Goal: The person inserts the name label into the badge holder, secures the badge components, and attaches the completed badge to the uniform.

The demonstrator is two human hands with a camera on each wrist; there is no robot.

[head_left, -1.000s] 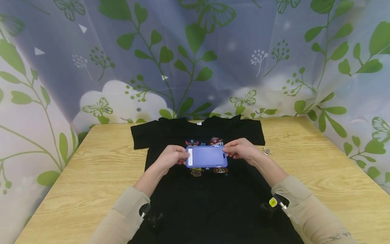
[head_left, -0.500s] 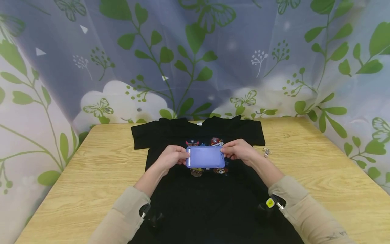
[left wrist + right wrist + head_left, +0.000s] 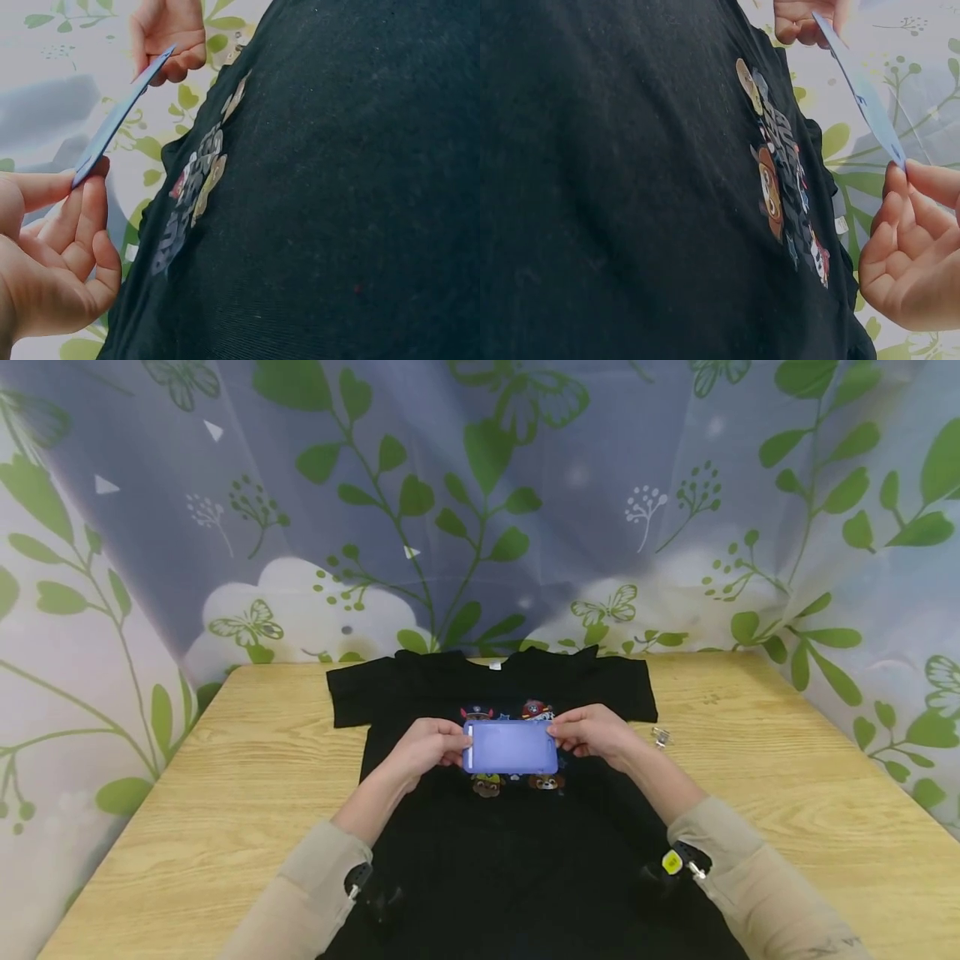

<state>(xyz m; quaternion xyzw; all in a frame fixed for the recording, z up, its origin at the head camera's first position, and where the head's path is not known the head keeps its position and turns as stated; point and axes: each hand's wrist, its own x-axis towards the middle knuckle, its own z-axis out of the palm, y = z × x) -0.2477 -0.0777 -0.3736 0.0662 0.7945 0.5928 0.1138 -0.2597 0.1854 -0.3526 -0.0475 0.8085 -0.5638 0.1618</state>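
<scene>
A flat blue-purple card holder [image 3: 512, 747] is held level above the black T-shirt [image 3: 510, 860], long side running left to right. My left hand [image 3: 426, 747] pinches its left end, where a narrow white strip shows; my right hand [image 3: 592, 733] pinches the upper right corner. From the left wrist, the card holder [image 3: 120, 124] appears nearly edge-on, with the left hand's thumb on one face and fingers behind. The right wrist view shows the right hand [image 3: 922, 255] pinching the near tip of the card holder [image 3: 862, 97]. Cartoon prints on the shirt lie partly hidden behind it.
The T-shirt lies spread on a wooden table [image 3: 225, 777], collar toward the back. A small metal clip [image 3: 661, 737] lies right of the shirt, near its right sleeve. Leaf-patterned cloth [image 3: 360, 527] hangs around the back and sides.
The card holder has turned slightly: its white strip looks narrower and the dark slot at its right end no longer shows clearly. Both hands keep their pinch; the head view has shifted a little.
</scene>
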